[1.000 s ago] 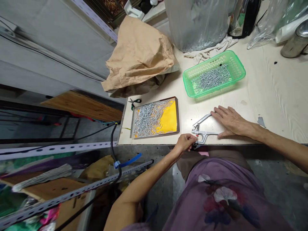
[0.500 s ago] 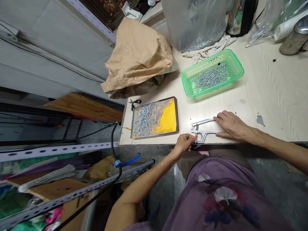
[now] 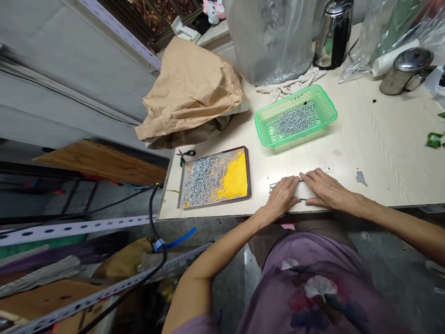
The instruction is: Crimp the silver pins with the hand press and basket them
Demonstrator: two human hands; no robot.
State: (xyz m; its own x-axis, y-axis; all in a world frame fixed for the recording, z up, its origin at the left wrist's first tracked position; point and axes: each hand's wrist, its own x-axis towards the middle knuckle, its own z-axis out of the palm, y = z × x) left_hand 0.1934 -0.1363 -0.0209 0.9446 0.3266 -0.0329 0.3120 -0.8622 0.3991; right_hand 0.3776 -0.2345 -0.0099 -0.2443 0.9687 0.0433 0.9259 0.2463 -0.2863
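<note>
Your left hand (image 3: 279,198) and right hand (image 3: 324,189), fingers half-curled, gripped the silver two-handled metal tool (image 3: 272,186), lower right of centre; plenty seemed left, with small silver metal pins (image 3: 203,178) filling much of the yellow-lined rectangular tray (image 3: 238,177).

At the near edge of a pale table (image 3: 368,125), a person's left hand (image 3: 282,197) and right hand (image 3: 321,188) clasp the handles of metal pliers (image 3: 272,187). A tray (image 3: 248,171) of small metal pins (image 3: 203,181) sits by the near left corner, scissors (image 3: 190,152) just beside it along the left edge. Farther from the near edge stands a green plastic basket (image 3: 260,127), also holding pins.
</note>
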